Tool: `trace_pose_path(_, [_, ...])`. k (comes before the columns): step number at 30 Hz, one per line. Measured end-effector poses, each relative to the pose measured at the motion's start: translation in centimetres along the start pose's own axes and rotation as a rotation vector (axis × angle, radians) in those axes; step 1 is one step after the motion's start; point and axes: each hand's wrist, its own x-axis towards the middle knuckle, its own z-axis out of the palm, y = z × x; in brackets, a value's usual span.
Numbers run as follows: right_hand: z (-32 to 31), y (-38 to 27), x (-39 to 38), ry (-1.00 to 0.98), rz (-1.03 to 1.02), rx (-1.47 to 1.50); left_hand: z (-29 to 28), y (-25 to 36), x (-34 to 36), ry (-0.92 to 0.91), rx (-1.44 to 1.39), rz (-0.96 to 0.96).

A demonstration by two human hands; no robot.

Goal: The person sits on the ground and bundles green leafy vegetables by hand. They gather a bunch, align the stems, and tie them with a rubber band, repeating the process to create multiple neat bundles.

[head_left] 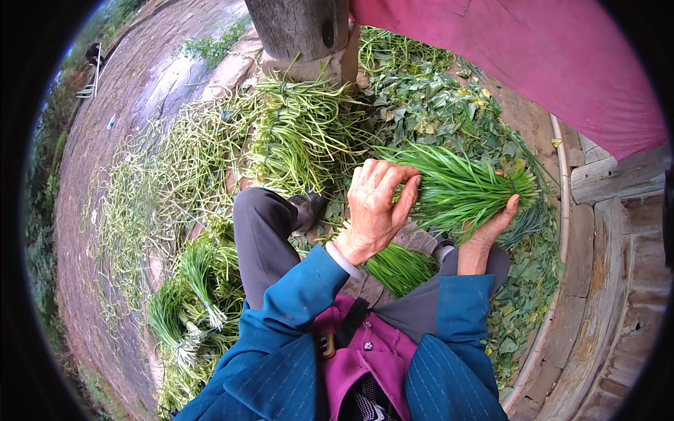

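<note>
My right hand [493,230] is wrapped round the base of a thick bunch of green chives [456,184], holding it sideways with the leaf tips pointing left. My left hand [379,203] is at the tip end, fingers curled and thumb close to the forefinger; whatever is pinched there is too small to make out. Below, between my legs, lies another bunch of chives [401,269], partly covered by my left wrist and sleeve. At the lower left, two smaller green bunches [199,270] with white ends rest on a heap of stems.
Bundled pale-green stems [302,133] are piled ahead against a wooden post [300,28] on a stone base. Loose stems [133,231] spread leftward over the paving. Leafy vines [435,105] cover the ground ahead and right. A pink cloth [533,63] hangs upper right, above wooden planks [611,281].
</note>
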Motion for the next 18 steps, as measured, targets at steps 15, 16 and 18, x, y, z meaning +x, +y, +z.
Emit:
trace_pose_path(15, [0.29,-0.18,-0.18,0.004,0.012,-0.023,0.21,0.15,-0.05,-0.047,-0.017,0.015])
trace_pose_path(16, [0.18,-0.23,-0.15,0.002,0.017,-0.016,0.18,0.15,-0.01,-0.047,-0.021,0.017])
trace_pose_path(18, [-0.22,-0.27,0.03,0.003,0.025,0.003,0.11,0.09,0.01,-0.056,-0.008,0.029])
